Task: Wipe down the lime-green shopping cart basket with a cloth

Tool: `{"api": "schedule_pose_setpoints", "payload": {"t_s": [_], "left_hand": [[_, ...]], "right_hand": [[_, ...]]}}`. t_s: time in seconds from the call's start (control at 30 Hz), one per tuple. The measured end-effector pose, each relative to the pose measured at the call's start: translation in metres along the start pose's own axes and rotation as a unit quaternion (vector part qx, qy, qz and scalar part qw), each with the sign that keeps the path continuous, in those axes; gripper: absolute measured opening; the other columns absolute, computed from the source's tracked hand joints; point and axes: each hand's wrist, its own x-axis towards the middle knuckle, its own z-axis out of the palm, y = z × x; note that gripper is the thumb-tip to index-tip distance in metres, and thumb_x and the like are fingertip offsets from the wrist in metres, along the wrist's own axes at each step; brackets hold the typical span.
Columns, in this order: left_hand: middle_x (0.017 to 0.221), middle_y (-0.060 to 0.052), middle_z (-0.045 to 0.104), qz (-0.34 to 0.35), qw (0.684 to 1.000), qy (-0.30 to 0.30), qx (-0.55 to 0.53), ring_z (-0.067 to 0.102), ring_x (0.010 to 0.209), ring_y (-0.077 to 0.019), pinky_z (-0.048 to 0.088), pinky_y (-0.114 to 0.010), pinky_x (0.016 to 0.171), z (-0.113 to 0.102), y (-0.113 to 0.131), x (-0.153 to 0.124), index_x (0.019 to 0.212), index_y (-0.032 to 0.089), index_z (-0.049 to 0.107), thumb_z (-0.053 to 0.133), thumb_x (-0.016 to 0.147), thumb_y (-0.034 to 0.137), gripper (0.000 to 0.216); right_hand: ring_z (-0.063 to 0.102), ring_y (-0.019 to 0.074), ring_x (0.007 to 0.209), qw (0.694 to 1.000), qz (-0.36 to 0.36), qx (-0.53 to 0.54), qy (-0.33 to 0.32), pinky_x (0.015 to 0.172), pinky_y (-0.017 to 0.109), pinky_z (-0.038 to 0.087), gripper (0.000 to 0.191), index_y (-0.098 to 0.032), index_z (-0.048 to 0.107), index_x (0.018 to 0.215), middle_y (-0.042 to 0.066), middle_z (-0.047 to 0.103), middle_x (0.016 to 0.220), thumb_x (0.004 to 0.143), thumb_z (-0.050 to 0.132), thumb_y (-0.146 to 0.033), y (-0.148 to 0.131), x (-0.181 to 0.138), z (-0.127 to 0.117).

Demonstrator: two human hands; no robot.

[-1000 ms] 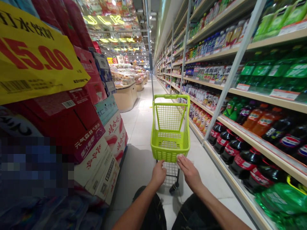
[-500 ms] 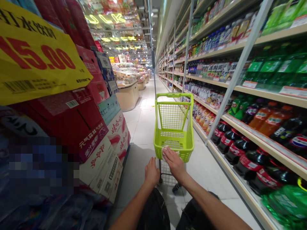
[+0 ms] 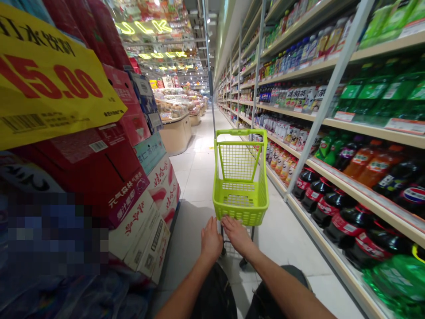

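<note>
A lime-green shopping cart point(image 3: 241, 201) with an open plastic basket stands on the floor straight ahead of me, nothing lying in its basket. My right hand point(image 3: 236, 235) presses against the lower near wall of the basket. Of the pale cloth under its fingers almost nothing shows now; the hand covers it. My left hand point(image 3: 211, 239) is just to the left, by the near left corner of the basket. Its fingers point forward, stretched out, with nothing visible in them; whether they touch the cart I cannot tell.
Shelves of drink bottles point(image 3: 352, 217) run along the right side. Stacked drink cartons point(image 3: 133, 226) and a yellow price sign point(image 3: 56, 84) crowd the left. A thin pole point(image 3: 210, 84) rises behind the cart. Tiled floor point(image 3: 195, 173) leads down the aisle past display counters point(image 3: 175, 133).
My right hand has slid down and left from the basket's near rim to its lower wall, and the cloth has gone out of sight beneath it. The left hand has barely moved.
</note>
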Motion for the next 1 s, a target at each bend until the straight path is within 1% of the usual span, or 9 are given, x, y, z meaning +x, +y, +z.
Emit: {"api": "schedule_pose_setpoints", "payload": {"t_s": [0.1,0.27,0.37,0.47,0.63,0.7,0.83,0.9,1.0], "left_hand": [[0.14,-0.016,0.029,0.012,1.0,0.011,0.003,0.027,0.129,-0.0208,0.021,-0.04,0.105,-0.001,0.001,-0.001,0.13,0.005,0.033,0.035,0.07,0.004,0.06],[0.14,-0.015,0.03,0.019,1.0,0.004,-0.007,0.026,0.129,-0.02,0.02,-0.04,0.106,0.009,0.015,-0.002,0.129,0.006,0.034,0.035,0.07,0.004,0.06],[0.14,-0.015,0.029,0.045,0.999,-0.011,-0.016,0.024,0.13,-0.0201,0.019,-0.041,0.106,0.016,0.029,-0.004,0.13,0.006,0.033,0.035,0.069,0.004,0.061],[0.141,-0.013,0.029,0.07,0.997,-0.026,-0.02,0.023,0.13,-0.0203,0.017,-0.042,0.107,0.017,0.035,-0.007,0.13,0.008,0.033,0.035,0.067,0.004,0.063],[0.141,-0.012,0.029,0.074,0.997,-0.025,-0.008,0.024,0.13,-0.021,0.017,-0.042,0.107,0.019,0.038,-0.008,0.13,0.008,0.034,0.035,0.068,0.005,0.062],[0.141,-0.012,0.029,0.081,0.996,-0.028,-0.01,0.024,0.13,-0.0214,0.017,-0.042,0.107,0.021,0.042,-0.009,0.13,0.007,0.034,0.036,0.068,0.006,0.062],[0.142,-0.011,0.028,0.106,0.993,-0.039,-0.023,0.023,0.13,-0.0212,0.014,-0.04,0.108,0.024,0.048,-0.01,0.131,0.009,0.032,0.036,0.067,0.007,0.064],[0.142,-0.011,0.027,0.109,0.993,-0.042,-0.023,0.022,0.131,-0.021,0.014,-0.04,0.108,0.023,0.049,-0.01,0.132,0.009,0.032,0.036,0.067,0.007,0.064],[0.142,-0.011,0.027,0.106,0.993,-0.042,-0.015,0.022,0.131,-0.0212,0.014,-0.041,0.107,0.022,0.05,-0.01,0.131,0.008,0.032,0.036,0.068,0.007,0.063]], "right_hand": [[0.048,0.0188,0.114,1.0,-0.001,0.0,0.007,0.085,0.034,0.049,0.035,-0.015,0.06,0.107,0.007,0.062,0.11,0.087,0.032,-0.008,0.007,-0.024,-0.009],[0.028,0.0207,0.128,0.997,0.039,-0.004,0.065,0.096,0.043,0.04,0.036,-0.017,0.052,0.117,0.008,0.051,0.125,0.087,0.035,-0.008,0.036,-0.037,-0.042],[0.035,0.018,0.124,0.998,0.038,-0.019,0.05,0.093,0.039,0.044,0.034,-0.018,0.054,0.115,0.007,0.056,0.119,0.088,0.035,-0.011,0.047,-0.058,-0.041],[0.041,0.0157,0.121,0.999,0.033,-0.018,0.021,0.091,0.036,0.047,0.035,-0.021,0.054,0.115,0.005,0.059,0.115,0.089,0.033,-0.011,0.048,-0.077,-0.039],[0.029,0.02,0.128,0.995,0.073,-0.006,0.064,0.098,0.043,0.039,0.043,-0.019,0.046,0.124,0.008,0.047,0.129,0.085,0.034,-0.006,0.055,-0.065,-0.057],[0.03,0.0188,0.127,0.994,0.085,-0.011,0.074,0.099,0.042,0.038,0.043,-0.02,0.045,0.125,0.008,0.047,0.128,0.086,0.033,-0.006,0.061,-0.068,-0.055],[0.04,0.0151,0.121,0.995,0.09,-0.017,0.042,0.094,0.037,0.044,0.041,-0.023,0.047,0.123,0.005,0.054,0.122,0.087,0.034,-0.009,0.066,-0.096,-0.043],[0.038,0.0161,0.122,0.994,0.102,-0.012,0.038,0.095,0.038,0.043,0.042,-0.023,0.046,0.124,0.005,0.052,0.124,0.086,0.034,-0.009,0.066,-0.1,-0.048],[0.031,0.0193,0.126,0.991,0.114,0.0,0.066,0.1,0.043,0.037,0.045,-0.021,0.044,0.126,0.007,0.046,0.13,0.084,0.034,-0.006,0.071,-0.087,-0.064]]}}
